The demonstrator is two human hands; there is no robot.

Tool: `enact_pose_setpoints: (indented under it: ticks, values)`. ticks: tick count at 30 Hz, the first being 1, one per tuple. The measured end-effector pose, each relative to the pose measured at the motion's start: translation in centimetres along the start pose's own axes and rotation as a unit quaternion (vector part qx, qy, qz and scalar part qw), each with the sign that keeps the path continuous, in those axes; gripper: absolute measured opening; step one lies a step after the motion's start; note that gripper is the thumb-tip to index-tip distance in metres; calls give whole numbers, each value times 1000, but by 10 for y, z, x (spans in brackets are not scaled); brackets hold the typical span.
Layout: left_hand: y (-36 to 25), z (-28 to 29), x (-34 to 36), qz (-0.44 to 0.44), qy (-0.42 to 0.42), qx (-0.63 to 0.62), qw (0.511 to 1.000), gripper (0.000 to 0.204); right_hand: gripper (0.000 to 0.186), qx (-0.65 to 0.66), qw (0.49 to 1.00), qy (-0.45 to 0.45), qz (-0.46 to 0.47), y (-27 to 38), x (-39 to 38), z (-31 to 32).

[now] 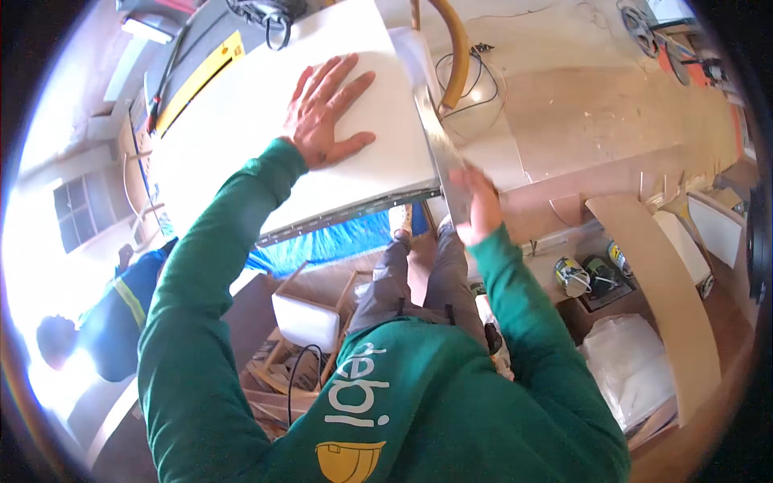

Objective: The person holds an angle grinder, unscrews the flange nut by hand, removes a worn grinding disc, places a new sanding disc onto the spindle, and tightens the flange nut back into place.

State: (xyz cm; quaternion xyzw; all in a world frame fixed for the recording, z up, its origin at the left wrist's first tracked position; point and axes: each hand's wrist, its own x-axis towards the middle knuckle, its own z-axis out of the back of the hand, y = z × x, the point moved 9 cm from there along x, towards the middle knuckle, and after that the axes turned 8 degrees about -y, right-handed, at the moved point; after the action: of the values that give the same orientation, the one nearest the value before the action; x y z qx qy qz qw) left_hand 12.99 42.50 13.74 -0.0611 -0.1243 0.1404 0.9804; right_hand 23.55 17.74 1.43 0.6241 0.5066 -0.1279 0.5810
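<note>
Now the left hand point(326, 109) is lying open, pressing flat on the big white rectangular board point(266, 129), while the right hand point(481, 211) is gripping a long flat metal straightedge point(439, 145) along its right edge; coiled black cables point(467, 80) are sitting just beyond.

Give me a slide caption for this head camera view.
Left hand pressed flat on a white panel; right hand gripping a metal strip along its edge.
</note>
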Motion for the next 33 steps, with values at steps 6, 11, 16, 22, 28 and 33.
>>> enact_pose_setpoints:
  ticks: [6, 11, 16, 22, 28, 33]
  values:
    - [-3, 2, 3, 26, 46, 4, 999, 93, 46, 109, 991, 74, -29, 3, -43, 1]
    - [-7, 4, 14, 23, 53, -1, 998, 93, 38, 78, 996, 50, -18, 10, 45, -39]
    - [-5, 1, 6, 26, 51, -4, 998, 95, 46, 66, 996, 51, -1, 6, -21, -2]
    - [-12, 2, 12, -10, 43, 19, 999, 90, 52, 114, 989, 95, -10, -3, -11, -7]
    - [-13, -3, 16, -29, 45, 22, 998, 89, 39, 254, 949, 163, -88, 37, 87, -89]
    - [-12, -4, 17, -10, 49, -12, 999, 101, 61, 426, 821, 339, -172, 62, 81, -52]
